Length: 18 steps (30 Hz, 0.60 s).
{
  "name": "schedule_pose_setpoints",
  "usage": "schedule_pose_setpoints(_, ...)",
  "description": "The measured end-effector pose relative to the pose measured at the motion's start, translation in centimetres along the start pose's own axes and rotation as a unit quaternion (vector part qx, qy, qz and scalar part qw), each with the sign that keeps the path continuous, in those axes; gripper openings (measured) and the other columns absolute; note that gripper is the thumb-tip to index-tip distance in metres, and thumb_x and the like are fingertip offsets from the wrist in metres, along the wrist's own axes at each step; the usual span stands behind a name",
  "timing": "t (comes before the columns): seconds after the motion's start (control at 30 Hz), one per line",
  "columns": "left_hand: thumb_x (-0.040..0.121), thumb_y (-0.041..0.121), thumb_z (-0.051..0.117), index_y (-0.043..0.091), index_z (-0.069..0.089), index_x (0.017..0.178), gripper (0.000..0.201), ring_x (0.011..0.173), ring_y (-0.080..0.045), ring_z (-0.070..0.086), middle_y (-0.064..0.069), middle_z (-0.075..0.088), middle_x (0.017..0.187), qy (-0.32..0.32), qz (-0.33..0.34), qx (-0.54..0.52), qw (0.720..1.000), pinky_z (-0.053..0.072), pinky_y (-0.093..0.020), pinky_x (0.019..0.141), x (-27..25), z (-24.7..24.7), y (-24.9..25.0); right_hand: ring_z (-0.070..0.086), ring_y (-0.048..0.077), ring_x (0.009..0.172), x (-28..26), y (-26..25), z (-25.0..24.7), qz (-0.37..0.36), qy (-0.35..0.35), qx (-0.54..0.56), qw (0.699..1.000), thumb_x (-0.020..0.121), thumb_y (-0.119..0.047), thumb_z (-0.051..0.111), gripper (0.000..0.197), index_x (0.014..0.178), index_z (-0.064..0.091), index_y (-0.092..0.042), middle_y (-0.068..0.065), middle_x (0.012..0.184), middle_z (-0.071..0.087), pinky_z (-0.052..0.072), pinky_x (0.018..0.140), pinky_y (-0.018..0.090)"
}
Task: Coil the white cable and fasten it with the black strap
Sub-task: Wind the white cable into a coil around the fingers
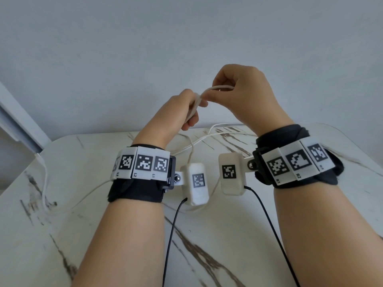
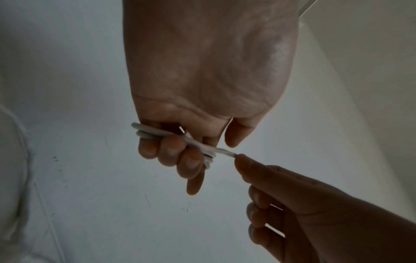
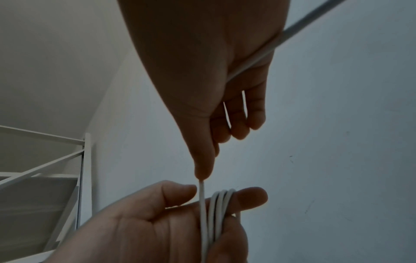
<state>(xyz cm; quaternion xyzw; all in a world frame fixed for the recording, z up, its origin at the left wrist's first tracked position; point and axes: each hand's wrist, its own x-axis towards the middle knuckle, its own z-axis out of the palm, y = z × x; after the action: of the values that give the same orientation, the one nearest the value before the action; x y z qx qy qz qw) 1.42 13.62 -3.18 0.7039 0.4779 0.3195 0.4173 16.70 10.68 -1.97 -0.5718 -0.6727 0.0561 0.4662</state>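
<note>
Both hands are raised above the marble table (image 1: 207,235). My left hand (image 1: 184,108) has several turns of the white cable (image 1: 195,105) wound round its fingers; the loops (image 2: 157,132) (image 3: 219,204) show in both wrist views. My right hand (image 1: 240,92) pinches a strand of the cable (image 1: 217,88) just right of the left hand, its thumb (image 3: 203,163) on the strand (image 3: 202,195). More cable trails down from the hands to the table (image 1: 192,146) and across it to the left (image 1: 44,183). No black strap is visible in any view.
Slack white cable lies in curves on the table's far side (image 1: 223,129) and left side. Black leads (image 1: 172,235) run from the wrist cameras toward me. A white frame (image 1: 18,125) stands at the left against the grey wall.
</note>
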Motion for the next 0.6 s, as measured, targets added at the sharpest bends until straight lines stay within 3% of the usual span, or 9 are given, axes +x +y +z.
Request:
schedule_pose_setpoints(0.1,0.095,0.031,0.03,0.016,0.067,0.108,0.041,0.062,-0.016,0.044,0.003,0.05,0.054,-0.026,-0.008,0.008,1.0,0.039,-0.032,0.071,-0.1,0.0,0.0,0.053,-0.001,0.061,0.3,0.2,-0.2,-0.001,-0.002,-0.004,1.0,0.081,-0.031,0.073,0.015,0.081,0.07,-0.016,-0.013,0.068,0.061,0.04,0.057,0.014)
schedule_pose_setpoints(0.2,0.095,0.031,0.034,0.017,0.068,0.107,0.038,0.064,-0.019,0.045,0.002,0.05,0.055,-0.039,-0.012,0.02,0.999,0.041,-0.035,0.075,-0.2,0.1,-0.1,0.056,0.001,0.066,0.4,0.5,-0.4,-0.001,0.026,-0.011,1.0,0.082,-0.031,0.072,0.013,0.084,0.072,-0.017,-0.011,0.072,0.064,0.046,0.062,0.019)
schedule_pose_setpoints(0.37,0.094,0.031,0.039,0.014,0.073,0.096,0.038,0.053,-0.015,0.042,0.001,0.048,0.054,-0.049,0.007,0.015,0.999,0.038,-0.033,0.063,0.0,0.3,-0.4,0.055,0.001,0.066,0.4,1.1,-0.3,0.006,0.044,-0.013,0.999,0.081,-0.034,0.072,0.016,0.089,0.071,-0.019,-0.014,0.07,0.059,0.048,0.064,0.02)
schedule_pose_setpoints(0.6,0.088,0.022,0.035,0.007,0.074,0.075,0.044,0.043,-0.016,0.023,-0.001,0.03,0.045,-0.078,0.021,-0.101,0.992,0.024,-0.028,0.046,0.5,-0.2,-1.0,0.049,-0.001,0.063,0.5,2.2,0.1,0.031,0.075,0.012,0.997,0.088,-0.031,0.064,0.014,0.092,0.071,-0.019,-0.004,0.085,0.067,0.038,0.062,0.014)
